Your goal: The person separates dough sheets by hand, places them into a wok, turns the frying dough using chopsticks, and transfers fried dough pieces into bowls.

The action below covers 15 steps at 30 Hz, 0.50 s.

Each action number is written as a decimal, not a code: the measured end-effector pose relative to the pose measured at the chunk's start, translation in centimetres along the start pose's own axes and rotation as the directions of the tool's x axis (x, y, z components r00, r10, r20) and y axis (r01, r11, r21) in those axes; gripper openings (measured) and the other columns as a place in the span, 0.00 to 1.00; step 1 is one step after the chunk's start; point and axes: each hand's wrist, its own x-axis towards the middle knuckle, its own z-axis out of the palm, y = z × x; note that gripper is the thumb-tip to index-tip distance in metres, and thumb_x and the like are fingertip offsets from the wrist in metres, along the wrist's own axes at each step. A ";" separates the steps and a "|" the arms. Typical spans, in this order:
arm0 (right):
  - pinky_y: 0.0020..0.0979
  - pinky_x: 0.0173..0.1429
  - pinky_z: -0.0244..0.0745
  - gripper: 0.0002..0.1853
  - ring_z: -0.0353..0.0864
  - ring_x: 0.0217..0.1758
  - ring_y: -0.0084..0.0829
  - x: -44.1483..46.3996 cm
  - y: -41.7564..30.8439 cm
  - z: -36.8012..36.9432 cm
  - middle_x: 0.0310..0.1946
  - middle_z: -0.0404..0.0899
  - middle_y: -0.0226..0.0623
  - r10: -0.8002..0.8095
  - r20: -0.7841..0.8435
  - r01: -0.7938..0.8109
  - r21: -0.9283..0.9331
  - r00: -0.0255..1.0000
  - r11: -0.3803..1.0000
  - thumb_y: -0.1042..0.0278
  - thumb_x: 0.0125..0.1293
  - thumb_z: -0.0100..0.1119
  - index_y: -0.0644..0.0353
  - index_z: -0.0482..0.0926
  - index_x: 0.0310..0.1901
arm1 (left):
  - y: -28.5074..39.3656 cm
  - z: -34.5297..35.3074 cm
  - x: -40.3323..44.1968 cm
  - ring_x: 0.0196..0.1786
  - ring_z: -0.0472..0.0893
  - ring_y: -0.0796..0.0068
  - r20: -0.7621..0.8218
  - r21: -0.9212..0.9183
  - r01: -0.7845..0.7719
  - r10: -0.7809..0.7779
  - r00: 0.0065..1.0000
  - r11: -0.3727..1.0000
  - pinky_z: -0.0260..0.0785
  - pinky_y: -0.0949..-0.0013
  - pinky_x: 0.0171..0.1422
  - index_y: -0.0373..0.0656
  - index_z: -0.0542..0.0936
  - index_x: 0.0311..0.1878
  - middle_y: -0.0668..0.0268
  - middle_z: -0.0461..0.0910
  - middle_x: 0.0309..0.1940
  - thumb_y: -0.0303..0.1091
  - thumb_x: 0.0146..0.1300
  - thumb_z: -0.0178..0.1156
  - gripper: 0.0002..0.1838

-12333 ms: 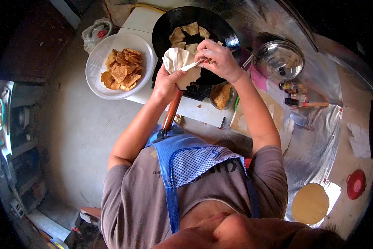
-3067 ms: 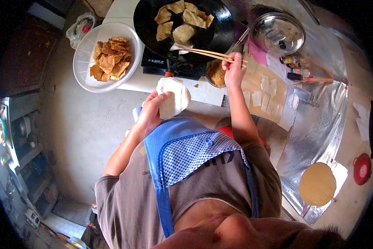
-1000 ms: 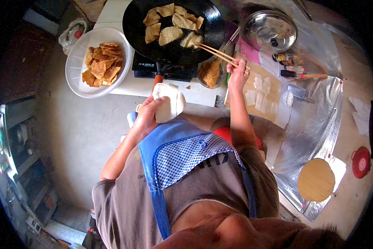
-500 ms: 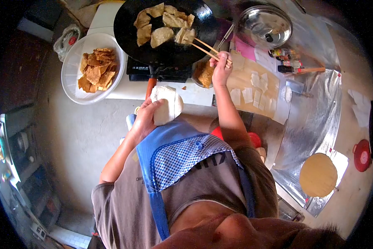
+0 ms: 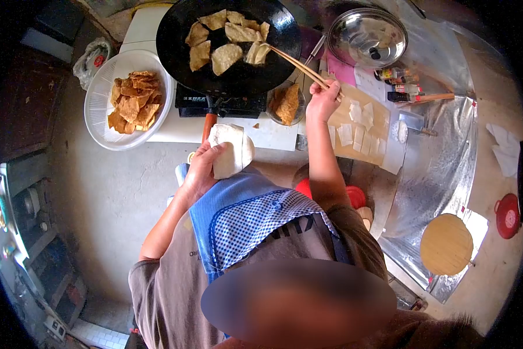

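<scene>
My right hand (image 5: 323, 103) is closed round wooden chopsticks (image 5: 299, 65). Their tips touch a pale dough piece (image 5: 257, 54) at the right side of the black wok (image 5: 171, 52). Several other pale brown dough pieces (image 5: 226, 58) lie spread in the wok. Below the wok, my left hand (image 5: 200, 170) grips what looks like a folded white cloth (image 5: 233, 152), thumb on top. This bundle is close to the wok's orange-brown handle (image 5: 209, 126) and partly covers its near end.
A white plastic basket (image 5: 93, 110) of browned pieces stands left of the wok. Beneath the wok is a black cooker (image 5: 183, 103). A bowl of browned food (image 5: 286, 104), a board with white dough sheets (image 5: 340, 151), small bottles (image 5: 404, 87) and a metal lid (image 5: 337, 38) lie right.
My right hand has moved slightly right and down, and the chopsticks now sit closer together. The piece at their tips has shifted a little. My left hand stays nearly where it was.
</scene>
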 end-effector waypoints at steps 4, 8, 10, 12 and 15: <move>0.29 0.23 0.63 0.14 0.69 0.19 0.29 -0.2 -0.4 0.1 0.20 0.71 0.35 0.064 0.012 -0.065 0.162 0.998 0.985 0.58 0.70 0.50 0.58 0.69 0.31 | -0.2 0.0 0.1 0.44 0.81 0.67 0.013 0.010 -0.011 0.011 1.000 1.000 0.79 0.61 0.48 0.39 0.69 0.54 0.59 0.78 0.44 0.29 0.65 0.53 0.15; 0.29 0.23 0.63 0.14 0.69 0.20 0.29 -1.4 -0.9 0.8 0.23 0.70 0.32 0.114 0.070 -0.125 0.182 0.991 0.975 0.56 0.70 0.51 0.57 0.69 0.31 | -0.2 0.1 -0.1 0.43 0.82 0.67 0.031 0.007 -0.016 0.015 0.999 1.000 0.79 0.61 0.48 0.38 0.69 0.54 0.59 0.78 0.44 0.29 0.66 0.53 0.15; 0.29 0.23 0.63 0.14 0.69 0.20 0.28 -2.1 -0.7 1.4 0.23 0.69 0.32 0.130 0.081 -0.143 0.181 0.988 0.973 0.56 0.70 0.51 0.57 0.69 0.32 | -0.2 0.0 -0.1 0.43 0.82 0.67 0.032 0.015 -0.015 0.014 0.999 1.000 0.79 0.61 0.48 0.38 0.69 0.54 0.59 0.78 0.44 0.29 0.66 0.53 0.15; 0.29 0.23 0.62 0.15 0.69 0.20 0.27 -3.2 -0.9 2.2 0.22 0.69 0.32 0.151 0.122 -0.168 0.143 0.981 0.975 0.56 0.71 0.49 0.58 0.68 0.31 | -0.2 0.1 -0.3 0.43 0.82 0.67 0.058 0.019 -0.009 0.008 0.998 1.000 0.79 0.62 0.48 0.39 0.69 0.54 0.60 0.78 0.44 0.29 0.66 0.53 0.15; 0.26 0.20 0.63 0.17 0.70 0.19 0.25 -5.2 -0.5 3.2 0.19 0.70 0.33 0.148 0.343 -0.154 -0.009 0.928 0.988 0.56 0.72 0.47 0.60 0.69 0.29 | 0.0 0.6 -0.8 0.43 0.81 0.68 0.014 0.037 -0.001 0.001 1.000 0.999 0.78 0.61 0.48 0.39 0.69 0.54 0.60 0.78 0.44 0.30 0.65 0.54 0.15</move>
